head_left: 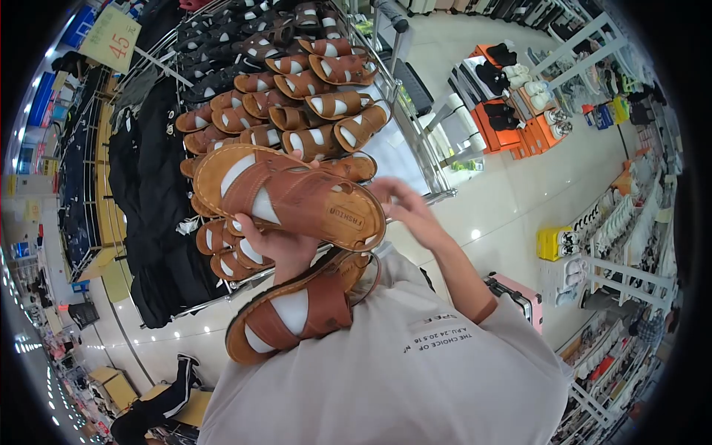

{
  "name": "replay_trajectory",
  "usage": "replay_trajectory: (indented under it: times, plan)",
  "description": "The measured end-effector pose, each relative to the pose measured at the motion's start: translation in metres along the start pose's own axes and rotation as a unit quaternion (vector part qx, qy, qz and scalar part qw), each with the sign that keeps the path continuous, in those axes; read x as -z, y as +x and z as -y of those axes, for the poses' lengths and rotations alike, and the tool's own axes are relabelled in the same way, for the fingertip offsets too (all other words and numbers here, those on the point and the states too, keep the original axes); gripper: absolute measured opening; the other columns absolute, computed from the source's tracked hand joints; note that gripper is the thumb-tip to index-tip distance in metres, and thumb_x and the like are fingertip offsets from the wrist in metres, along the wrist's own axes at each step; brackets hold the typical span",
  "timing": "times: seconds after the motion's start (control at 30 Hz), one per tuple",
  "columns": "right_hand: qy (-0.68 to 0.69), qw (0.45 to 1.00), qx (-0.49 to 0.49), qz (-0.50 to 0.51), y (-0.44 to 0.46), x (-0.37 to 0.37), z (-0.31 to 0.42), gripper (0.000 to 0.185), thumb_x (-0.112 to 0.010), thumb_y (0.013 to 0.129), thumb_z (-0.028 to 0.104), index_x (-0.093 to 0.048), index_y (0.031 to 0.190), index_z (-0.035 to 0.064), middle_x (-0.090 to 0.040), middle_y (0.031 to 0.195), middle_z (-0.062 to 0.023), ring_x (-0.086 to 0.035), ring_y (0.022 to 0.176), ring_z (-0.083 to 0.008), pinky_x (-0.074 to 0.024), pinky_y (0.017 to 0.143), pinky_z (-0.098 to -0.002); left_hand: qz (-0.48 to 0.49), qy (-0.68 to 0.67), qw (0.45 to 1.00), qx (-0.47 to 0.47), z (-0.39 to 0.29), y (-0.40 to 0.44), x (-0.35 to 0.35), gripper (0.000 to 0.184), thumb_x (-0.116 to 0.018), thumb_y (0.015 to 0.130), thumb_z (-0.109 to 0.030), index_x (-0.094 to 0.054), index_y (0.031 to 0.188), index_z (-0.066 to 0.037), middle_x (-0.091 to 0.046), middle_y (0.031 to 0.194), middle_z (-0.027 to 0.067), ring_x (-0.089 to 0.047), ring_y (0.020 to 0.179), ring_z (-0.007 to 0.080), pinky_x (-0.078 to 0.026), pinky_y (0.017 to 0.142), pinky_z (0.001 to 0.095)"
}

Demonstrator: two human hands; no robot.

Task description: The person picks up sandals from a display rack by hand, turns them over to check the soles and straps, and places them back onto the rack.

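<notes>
Head view: my left hand point(287, 248) grips a brown sandal point(297, 191), centre; my right hand point(409, 211), two o'clock, hold unclear. Second sandal point(293, 315), seven o'clock. Both already off the eleven-o'clock display rows point(335, 105); what's left, I can't tell.

Metal-railed display stand point(400, 159): brown sandals point(345, 70) in rows, black sandals point(259, 48) beyond.

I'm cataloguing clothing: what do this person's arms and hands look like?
The left hand and right hand are ungloved. The right forearm, with no watch showing, comes bare from the short sleeve of a pale grey shirt with dark lettering.
</notes>
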State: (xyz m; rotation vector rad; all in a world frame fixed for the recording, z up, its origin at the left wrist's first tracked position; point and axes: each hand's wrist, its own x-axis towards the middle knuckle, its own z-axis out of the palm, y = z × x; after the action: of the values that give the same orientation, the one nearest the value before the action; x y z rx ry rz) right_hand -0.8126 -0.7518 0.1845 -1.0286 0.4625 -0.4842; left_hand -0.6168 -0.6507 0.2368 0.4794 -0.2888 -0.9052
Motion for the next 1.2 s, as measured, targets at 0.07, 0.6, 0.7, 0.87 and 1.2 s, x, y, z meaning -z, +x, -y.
replay_trajectory:
  times: [0.07, 0.6, 0.7, 0.87, 1.2]
  plan:
    - [0.148, 0.983, -0.103, 0.027, 0.008, -0.018, -0.022, 0.041, -0.06, 0.094, 0.011, -0.05, 0.132, 0.002, -0.06, 0.125, -0.0074, -0.059, 0.107, -0.0144, -0.0472, 0.093, -0.0285, 0.018, 0.052, 0.997, -0.049, -0.008, -0.009, -0.004, 0.089, -0.041, 0.088, -0.071, -0.027, 0.151, -0.011, -0.032, 0.149, 0.027, -0.035, 0.136, 0.0459, -0.034, 0.109, 0.0597]
    - [0.203, 0.921, -0.319, 0.092, -0.078, -0.162, -0.131, 0.043, -0.064, 0.092, 0.02, -0.055, 0.127, -0.003, -0.064, 0.119, -0.0095, -0.066, 0.099, -0.0152, -0.0531, 0.088, -0.0304, 0.048, 0.493, 0.869, 0.01, -0.16, -0.204, 0.098, 0.119, -0.083, 0.063, -0.02, -0.01, 0.154, -0.001, -0.038, 0.144, 0.0178, -0.044, 0.129, 0.0265, -0.036, 0.107, 0.0394]
    - [0.182, 0.933, -0.292, 0.108, -0.107, -0.182, -0.143, 0.046, -0.064, 0.091, 0.021, -0.053, 0.128, -0.0033, -0.064, 0.119, -0.0081, -0.065, 0.096, -0.0141, -0.0534, 0.086, -0.0302, 0.06, 0.415, 0.908, 0.02, -0.167, -0.234, 0.098, 0.11, -0.079, 0.066, -0.021, -0.015, 0.153, -0.001, -0.036, 0.146, 0.0189, -0.042, 0.133, 0.0303, -0.036, 0.109, 0.0434]
    - [0.135, 0.948, -0.246, 0.15, -0.143, -0.2, -0.132, 0.066, -0.068, 0.09, 0.024, -0.036, 0.143, -0.0005, -0.056, 0.128, -0.0085, -0.062, 0.101, -0.0126, -0.0525, 0.085, -0.0309, 0.025, 0.09, 0.992, -0.084, -0.164, -0.253, 0.086, 0.091, -0.065, 0.068, -0.023, -0.028, 0.147, 0.002, -0.031, 0.151, 0.0221, -0.034, 0.138, 0.0452, -0.032, 0.113, 0.0568]
    - [-0.011, 0.953, -0.061, 0.297, -0.206, -0.238, -0.089, 0.085, -0.073, 0.083, 0.017, -0.023, 0.15, -0.0001, -0.036, 0.149, -0.0126, -0.031, 0.14, -0.0245, -0.0234, 0.116, -0.0384, 0.094, -0.361, 0.927, -0.033, -0.155, -0.261, 0.093, 0.076, -0.056, 0.089, -0.06, -0.039, 0.147, -0.013, -0.032, 0.154, 0.014, -0.034, 0.14, 0.0343, -0.02, 0.119, 0.0537]
